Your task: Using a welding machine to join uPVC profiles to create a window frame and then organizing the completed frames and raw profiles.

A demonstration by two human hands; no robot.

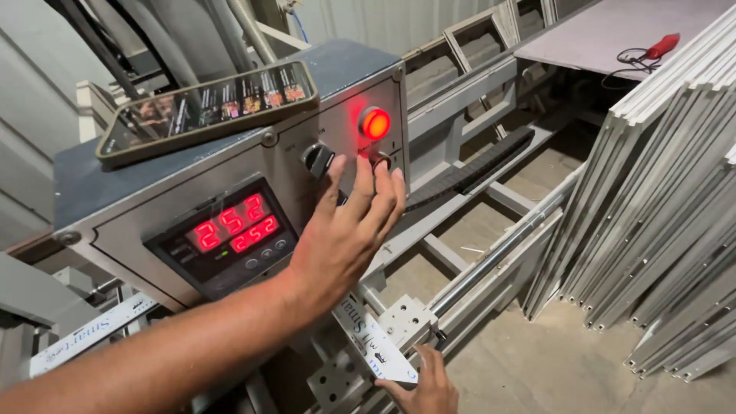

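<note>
Hiding a button, left hand fingers apart; right hand (cropped) grips profile.

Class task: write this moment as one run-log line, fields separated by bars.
left hand: fingers on control panel by black knob | right hand: holding white profile piece | red lamp: lit

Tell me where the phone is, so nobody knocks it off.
In the head view, upper left: the phone lies flat atop the control box, above the red digital display.
</note>
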